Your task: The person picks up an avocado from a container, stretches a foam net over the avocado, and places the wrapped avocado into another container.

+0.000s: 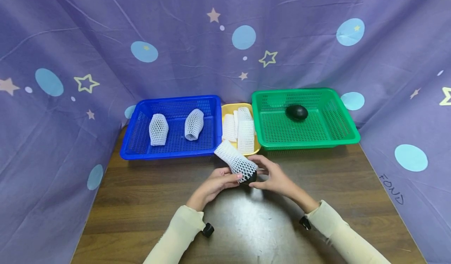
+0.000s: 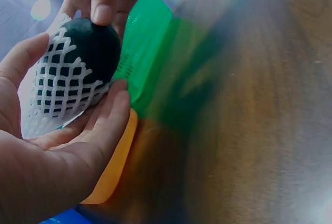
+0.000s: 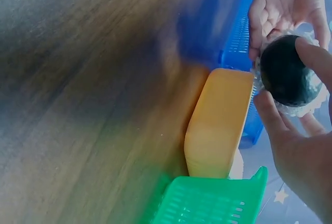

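Observation:
A white foam net sleeve [image 1: 230, 157] is partly over a dark, smooth, egg-shaped fruit that looks like an avocado [image 2: 96, 47]. My left hand [image 1: 219, 184] grips the sleeve around the fruit, thumb on one side and fingers on the other. At the bare end, my right hand [image 1: 276, 178] holds the avocado between thumb and fingers. In the right wrist view the avocado's rounded end [image 3: 287, 73] sticks out of the net. The sleeve's far part hangs loose and narrow, up toward the yellow tray.
Behind the hands, a blue basket [image 1: 172, 154] holds two net-covered pieces [image 1: 159, 129]. A yellow tray [image 1: 255, 148] with several foam sleeves [image 1: 246, 137] stands in the middle. One bare dark fruit [image 1: 297, 112] lies in the green basket [image 1: 306, 144] at right. A curtain hangs behind.

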`<state>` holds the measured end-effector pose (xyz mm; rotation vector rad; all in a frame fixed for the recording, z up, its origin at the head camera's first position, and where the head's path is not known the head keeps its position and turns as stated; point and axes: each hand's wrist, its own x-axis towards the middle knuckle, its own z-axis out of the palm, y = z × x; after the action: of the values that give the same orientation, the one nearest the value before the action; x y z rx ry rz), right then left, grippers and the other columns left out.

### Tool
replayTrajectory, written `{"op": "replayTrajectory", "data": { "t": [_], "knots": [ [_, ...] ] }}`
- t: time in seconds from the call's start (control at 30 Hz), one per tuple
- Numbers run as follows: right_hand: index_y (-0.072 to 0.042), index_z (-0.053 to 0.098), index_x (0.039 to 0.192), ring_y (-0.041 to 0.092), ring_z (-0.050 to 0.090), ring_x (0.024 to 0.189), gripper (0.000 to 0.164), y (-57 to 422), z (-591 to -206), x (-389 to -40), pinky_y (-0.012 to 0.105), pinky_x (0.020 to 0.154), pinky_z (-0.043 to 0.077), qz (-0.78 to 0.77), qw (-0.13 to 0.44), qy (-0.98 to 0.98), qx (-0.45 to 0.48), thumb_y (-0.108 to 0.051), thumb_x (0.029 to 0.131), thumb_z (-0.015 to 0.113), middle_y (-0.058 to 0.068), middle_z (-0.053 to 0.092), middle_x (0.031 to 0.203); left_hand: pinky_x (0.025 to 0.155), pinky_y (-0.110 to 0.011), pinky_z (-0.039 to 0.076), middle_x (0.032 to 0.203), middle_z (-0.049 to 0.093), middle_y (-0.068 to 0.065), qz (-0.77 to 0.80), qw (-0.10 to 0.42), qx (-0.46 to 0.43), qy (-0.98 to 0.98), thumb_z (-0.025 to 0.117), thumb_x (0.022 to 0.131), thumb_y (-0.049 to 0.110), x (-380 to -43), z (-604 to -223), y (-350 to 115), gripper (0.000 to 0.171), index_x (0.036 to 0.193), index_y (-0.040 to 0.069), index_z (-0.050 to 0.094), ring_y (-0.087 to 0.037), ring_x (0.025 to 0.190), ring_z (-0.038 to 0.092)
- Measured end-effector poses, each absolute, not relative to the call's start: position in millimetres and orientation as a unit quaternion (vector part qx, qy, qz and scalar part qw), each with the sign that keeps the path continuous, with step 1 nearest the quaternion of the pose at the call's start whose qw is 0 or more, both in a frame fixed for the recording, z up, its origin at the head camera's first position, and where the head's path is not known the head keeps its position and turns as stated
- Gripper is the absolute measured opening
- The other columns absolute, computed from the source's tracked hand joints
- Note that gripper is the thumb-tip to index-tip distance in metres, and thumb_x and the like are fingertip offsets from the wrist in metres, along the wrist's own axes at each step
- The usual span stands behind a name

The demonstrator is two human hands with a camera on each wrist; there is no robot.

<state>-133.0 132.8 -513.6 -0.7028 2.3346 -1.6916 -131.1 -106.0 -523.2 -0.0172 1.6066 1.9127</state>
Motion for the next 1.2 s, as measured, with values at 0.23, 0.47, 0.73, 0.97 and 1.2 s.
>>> {"op": "replayTrajectory", "data": {
  "t": [0.23, 0.47, 0.73, 0.97, 1.2],
  "knots": [
    [-0.004, 0.058, 0.136, 0.031, 0.065, 0.116, 0.074, 129, -512, -134, 0.034, 0.092, 0.061, -0.564, 0.020, 0.794, -0.226, 0.001, 0.070, 0.091, 0.016, 0.065, 0.132, 0.102, -0.033, 0.055, 0.117, 0.069, -0.003, 0.745, 0.303, -0.001, 0.595, 0.065, 0.096, 0.009, -140, -518, -103, 0.050, 0.139, -0.011, 0.049, -0.010, 0.103, 0.067],
    [0.002, 0.058, 0.135, 0.038, 0.067, 0.110, 0.073, 123, -508, -135, 0.044, 0.090, 0.061, -0.590, -0.025, 0.785, -0.188, 0.008, 0.070, 0.088, 0.024, 0.067, 0.126, 0.107, -0.037, 0.052, 0.124, 0.066, -0.008, 0.778, 0.263, -0.006, 0.570, 0.062, 0.098, 0.008, -145, -516, -95, 0.049, 0.140, -0.010, 0.046, -0.010, 0.108, 0.066],
    [0.014, 0.058, 0.127, 0.039, 0.067, 0.102, 0.065, 111, -481, -124, 0.051, 0.084, 0.061, -0.596, -0.091, 0.780, -0.169, 0.013, 0.068, 0.087, 0.029, 0.066, 0.120, 0.110, -0.041, 0.051, 0.128, 0.065, -0.014, 0.792, 0.244, -0.023, 0.559, 0.059, 0.100, 0.008, -144, -509, -83, 0.045, 0.140, -0.011, 0.049, -0.015, 0.108, 0.069],
    [0.006, 0.051, 0.138, 0.037, 0.060, 0.123, 0.079, 112, -507, -134, 0.046, 0.091, 0.060, -0.596, -0.094, 0.780, -0.163, 0.010, 0.069, 0.088, 0.025, 0.059, 0.135, 0.103, -0.035, 0.055, 0.113, 0.071, -0.005, 0.792, 0.237, -0.035, 0.561, 0.060, 0.100, 0.013, -143, -506, -78, 0.043, 0.135, -0.011, 0.053, -0.012, 0.099, 0.070],
    [-0.001, 0.045, 0.148, 0.015, 0.059, 0.126, 0.080, 116, -512, -137, 0.024, 0.094, 0.057, -0.682, -0.039, 0.706, -0.186, 0.011, 0.078, 0.081, 0.025, 0.054, 0.143, 0.108, -0.042, 0.052, 0.114, 0.070, -0.006, 0.793, 0.236, -0.021, 0.561, 0.058, 0.103, 0.026, -143, -507, -82, 0.053, 0.139, -0.011, 0.048, -0.013, 0.100, 0.069]
  ]
}}
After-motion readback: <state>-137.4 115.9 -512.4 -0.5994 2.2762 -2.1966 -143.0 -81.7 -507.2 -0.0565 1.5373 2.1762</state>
